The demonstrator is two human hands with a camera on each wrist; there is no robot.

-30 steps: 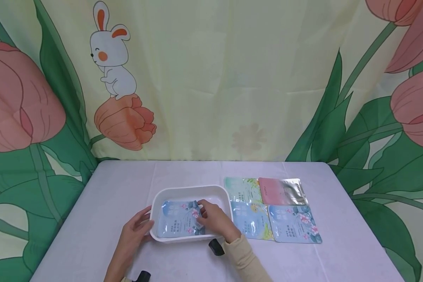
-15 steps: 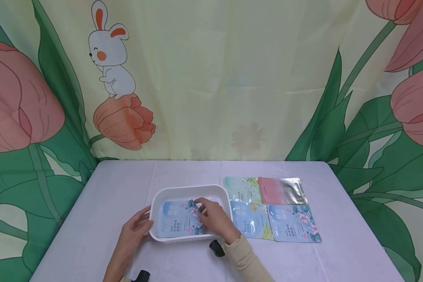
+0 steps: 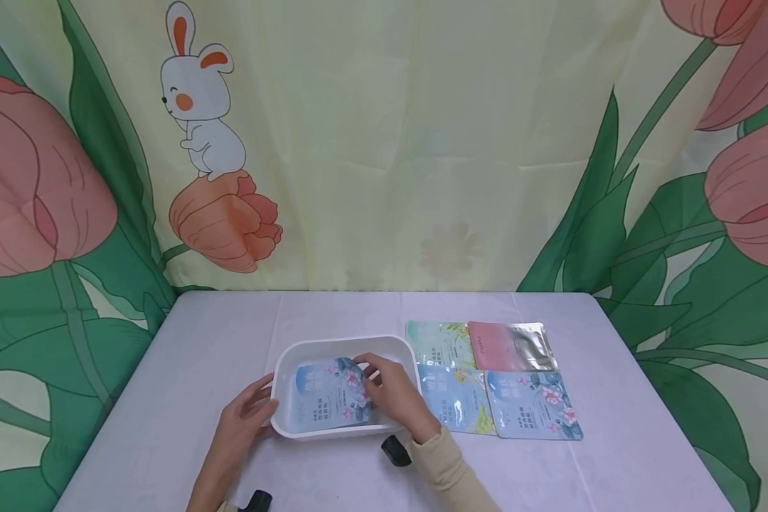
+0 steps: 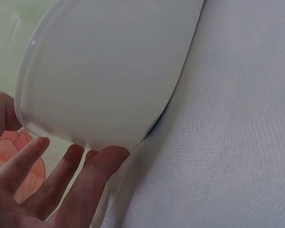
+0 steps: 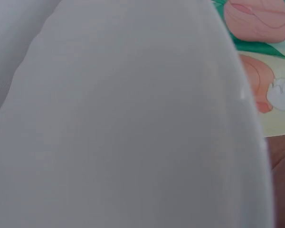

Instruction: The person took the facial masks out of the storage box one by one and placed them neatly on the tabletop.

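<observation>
A white plastic tray (image 3: 294, 348) stands on the table with a blue floral sachet (image 3: 326, 398), which looks like a sheet mask packet, inside it. My right hand (image 3: 393, 391) reaches over the tray's right side and pinches the packet's right edge, which is raised a little. At the tray's left end my left hand (image 3: 246, 416) holds the wall. In the left wrist view several fingertips (image 4: 111, 154) of that hand touch the tray's outer wall (image 4: 109, 80). The right wrist view is mostly filled by the tray wall (image 5: 133, 118), hiding the right fingers.
Right of the tray lie several flat sachets: a green one (image 3: 438, 345), a pink and silver one (image 3: 512, 346), a blue one with yellow flowers (image 3: 454, 398), and a blue floral one (image 3: 533, 405). A white cloth (image 3: 333, 483) covers the table. A printed curtain (image 3: 358, 178) hangs behind.
The packet's right edge has shifted slightly and its upper right corner sits a little farther back. My right hand has moved slightly with it, while my left hand stays at the tray's end.
</observation>
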